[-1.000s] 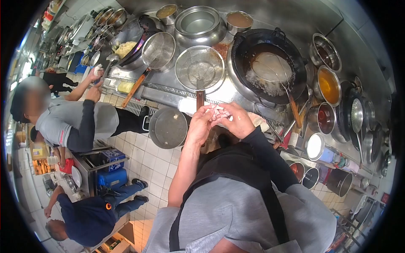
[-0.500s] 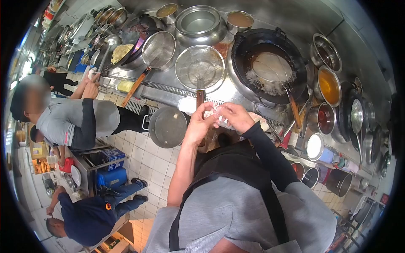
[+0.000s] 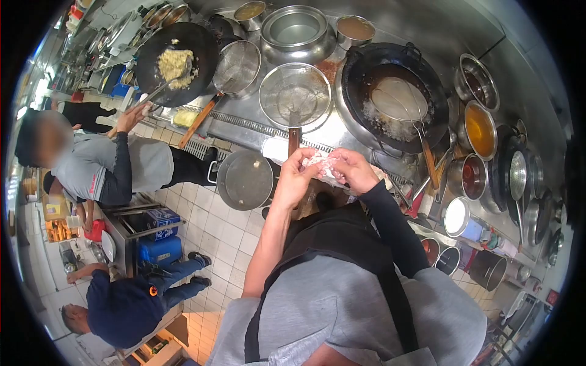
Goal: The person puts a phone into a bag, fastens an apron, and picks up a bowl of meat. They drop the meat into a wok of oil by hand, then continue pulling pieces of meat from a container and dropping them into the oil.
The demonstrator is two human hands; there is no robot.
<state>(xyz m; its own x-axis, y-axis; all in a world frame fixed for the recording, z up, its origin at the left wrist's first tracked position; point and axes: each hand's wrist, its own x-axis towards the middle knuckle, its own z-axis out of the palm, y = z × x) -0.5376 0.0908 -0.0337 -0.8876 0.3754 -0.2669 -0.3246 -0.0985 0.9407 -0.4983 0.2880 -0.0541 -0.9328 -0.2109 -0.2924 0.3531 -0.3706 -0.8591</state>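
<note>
In front of my apron, my left hand (image 3: pixel 293 178) and my right hand (image 3: pixel 358 173) pinch a pale pink-and-white piece of coated raw meat (image 3: pixel 320 161) between them. The fingers of both hands are closed on it and cover part of it. Just beyond, a mesh strainer (image 3: pixel 295 96) rests on the steel counter, its wooden handle reaching toward my left hand. To the upper right stands a black wok (image 3: pixel 437 116) of dark oil, foaming around food at its near edge. A second wire strainer (image 3: pixel 400 99) sits in that wok.
A large pot (image 3: pixel 244 180) is left of my hands. Several metal bowls, one with orange liquid (image 3: pixel 480 129), line the right side. At left a co-worker (image 3: pixel 143 165) holds a wok (image 3: pixel 177 64) of yellow food. Another person (image 3: pixel 125 305) stands at lower left.
The co-worker's wok has risen and tilted, showing the yellow food inside. My right hand's fingers have drawn in around the meat. The whole view has shifted slightly.
</note>
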